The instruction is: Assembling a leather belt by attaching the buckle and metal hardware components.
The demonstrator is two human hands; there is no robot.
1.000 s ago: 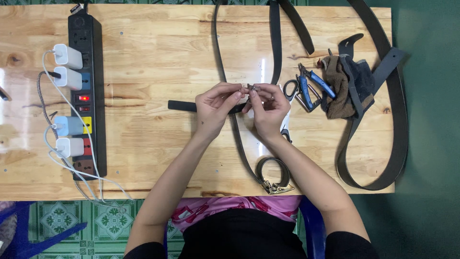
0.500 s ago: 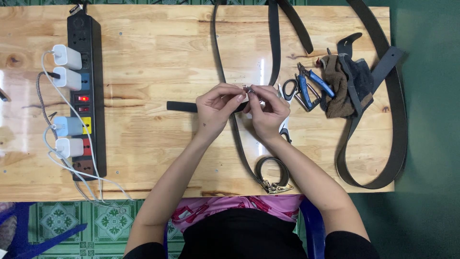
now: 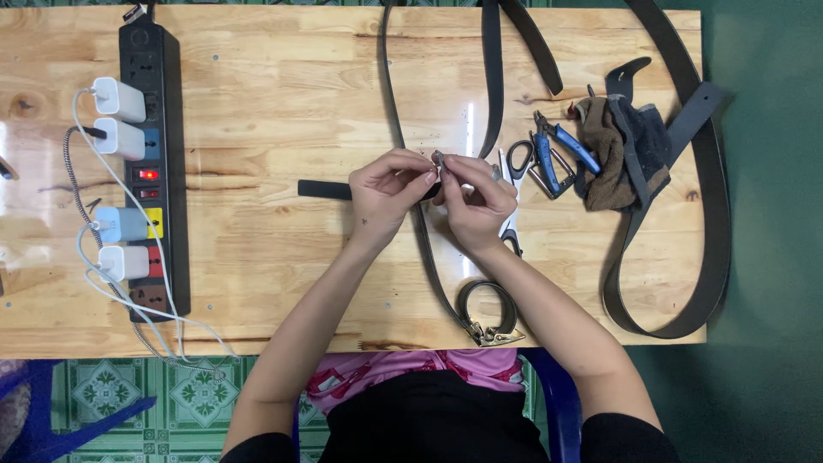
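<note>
A pale, knotted wood grain is shown by the table [image 3: 283, 94]. The power strip [image 3: 150, 163] is coloured black, its chargers [image 3: 116, 103] white. Blue handles are seen on the pliers [image 3: 561, 146]; the belts [image 3: 711, 214] are dark.

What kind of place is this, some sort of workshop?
Probably a small leather-belt workbench. A wooden table holds several dark belts, blue-handled pliers and scissors, while the left hand and right hand work a small metal fitting on a strap.

We see open tabletop [image 3: 283, 103] right of the power strip [image 3: 146, 163]; further right, belts [image 3: 490, 77], scissors [image 3: 513, 171], pliers [image 3: 557, 150] and rag [image 3: 613, 150] crowd it.
</note>
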